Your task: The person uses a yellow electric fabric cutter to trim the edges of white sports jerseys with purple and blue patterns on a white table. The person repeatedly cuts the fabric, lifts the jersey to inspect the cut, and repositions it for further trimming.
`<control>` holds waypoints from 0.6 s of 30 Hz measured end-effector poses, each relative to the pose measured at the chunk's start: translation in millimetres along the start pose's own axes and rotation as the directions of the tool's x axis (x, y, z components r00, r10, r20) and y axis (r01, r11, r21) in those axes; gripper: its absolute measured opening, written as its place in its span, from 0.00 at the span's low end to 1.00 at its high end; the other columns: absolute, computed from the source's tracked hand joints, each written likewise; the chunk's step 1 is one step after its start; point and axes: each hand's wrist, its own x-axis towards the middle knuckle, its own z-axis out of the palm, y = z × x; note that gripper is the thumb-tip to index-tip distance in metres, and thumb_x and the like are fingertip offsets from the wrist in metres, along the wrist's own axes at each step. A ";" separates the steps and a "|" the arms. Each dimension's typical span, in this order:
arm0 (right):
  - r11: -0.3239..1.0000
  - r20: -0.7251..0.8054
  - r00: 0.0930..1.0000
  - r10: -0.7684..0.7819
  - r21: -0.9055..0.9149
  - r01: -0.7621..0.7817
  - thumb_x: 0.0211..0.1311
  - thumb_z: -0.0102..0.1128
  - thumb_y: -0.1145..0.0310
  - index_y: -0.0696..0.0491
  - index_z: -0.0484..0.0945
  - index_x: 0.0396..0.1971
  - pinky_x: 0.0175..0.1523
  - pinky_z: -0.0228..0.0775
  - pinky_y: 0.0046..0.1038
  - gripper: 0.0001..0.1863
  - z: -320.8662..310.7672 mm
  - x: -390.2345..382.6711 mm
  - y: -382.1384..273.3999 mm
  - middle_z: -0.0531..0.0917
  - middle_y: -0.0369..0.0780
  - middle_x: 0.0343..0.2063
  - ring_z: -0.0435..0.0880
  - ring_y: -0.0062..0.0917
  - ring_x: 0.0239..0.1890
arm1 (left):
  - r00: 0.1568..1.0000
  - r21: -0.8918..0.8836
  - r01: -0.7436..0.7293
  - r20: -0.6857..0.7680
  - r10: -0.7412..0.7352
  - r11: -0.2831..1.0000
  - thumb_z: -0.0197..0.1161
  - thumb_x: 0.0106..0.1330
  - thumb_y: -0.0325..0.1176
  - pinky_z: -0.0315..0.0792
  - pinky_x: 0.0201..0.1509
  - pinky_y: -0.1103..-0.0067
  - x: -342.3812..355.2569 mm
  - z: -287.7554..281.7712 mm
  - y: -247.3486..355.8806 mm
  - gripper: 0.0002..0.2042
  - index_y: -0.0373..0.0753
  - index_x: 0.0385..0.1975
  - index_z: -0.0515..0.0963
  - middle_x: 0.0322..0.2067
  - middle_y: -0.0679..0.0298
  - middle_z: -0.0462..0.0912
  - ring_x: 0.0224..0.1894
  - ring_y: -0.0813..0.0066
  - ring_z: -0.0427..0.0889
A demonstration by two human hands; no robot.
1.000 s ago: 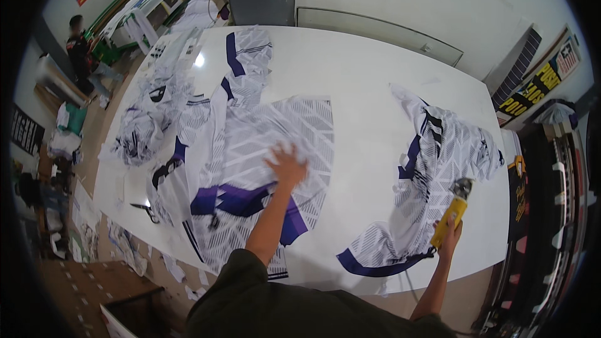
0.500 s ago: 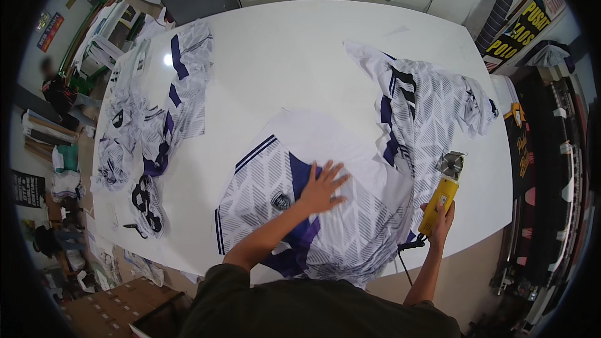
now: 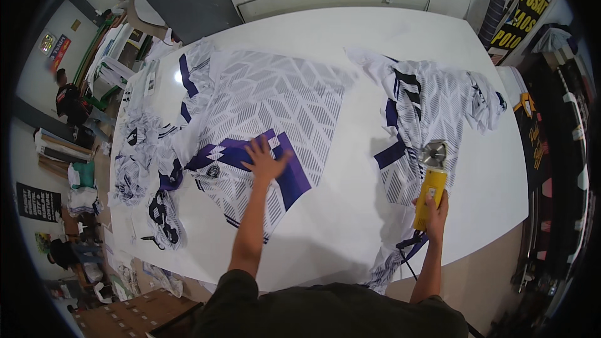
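So there's a big white rectangular cutting table (image 3: 350, 44), and spread across its left-middle is a white fabric panel with a grey zigzag print and purple bands (image 3: 263, 112). The person's left hand (image 3: 264, 161) lies flat on it, fingers fanned wide, gripping nothing, right on the purple band near the panel's lower edge. Off to the right, the right hand (image 3: 434, 208) is wrapped around a yellow handheld rotary fabric cutter (image 3: 431, 184), its round blade over another printed fabric pile (image 3: 432, 112).
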 end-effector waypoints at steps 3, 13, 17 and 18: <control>0.997 0.052 0.999 -0.012 -0.077 0.016 0.67 0.59 0.69 0.61 0.67 0.55 0.38 0.79 0.28 0.21 15.5 -14.3 -3.3 0.83 0.44 0.35 0.86 0.26 0.33 | 0.993 0.035 -0.055 0.107 0.051 0.998 0.58 0.48 0.83 0.28 0.69 0.27 -39.5 3.6 1.6 0.65 0.46 0.80 0.41 0.80 0.47 0.32 0.80 0.36 0.27; 0.703 0.283 0.958 -0.055 -0.670 0.239 0.62 0.67 0.60 0.63 0.65 0.57 0.46 0.76 0.50 0.32 46.9 -160.3 20.0 0.83 0.64 0.36 0.84 0.61 0.41 | 0.920 0.272 -0.130 0.391 0.014 0.953 0.82 0.33 0.66 0.35 0.71 0.29 -188.4 -70.1 -246.9 0.74 0.49 0.81 0.39 0.79 0.42 0.30 0.79 0.30 0.29; 0.661 0.290 0.954 0.071 -0.731 0.173 0.63 0.66 0.58 0.61 0.65 0.55 0.45 0.76 0.51 0.30 66.7 -235.0 44.8 0.83 0.63 0.36 0.84 0.60 0.40 | 0.950 0.032 -0.228 0.227 0.215 0.973 0.77 0.40 0.70 0.34 0.70 0.28 -222.2 -57.8 -238.3 0.69 0.49 0.80 0.43 0.79 0.43 0.33 0.79 0.30 0.31; 0.647 0.286 0.956 0.071 -0.743 0.174 0.63 0.65 0.58 0.61 0.65 0.55 0.45 0.76 0.51 0.30 69.6 -251.3 45.7 0.83 0.62 0.36 0.84 0.60 0.40 | 0.941 0.004 -0.270 0.211 0.263 0.963 0.76 0.41 0.71 0.33 0.70 0.28 -231.5 -53.6 -222.3 0.68 0.49 0.80 0.44 0.79 0.44 0.34 0.79 0.31 0.32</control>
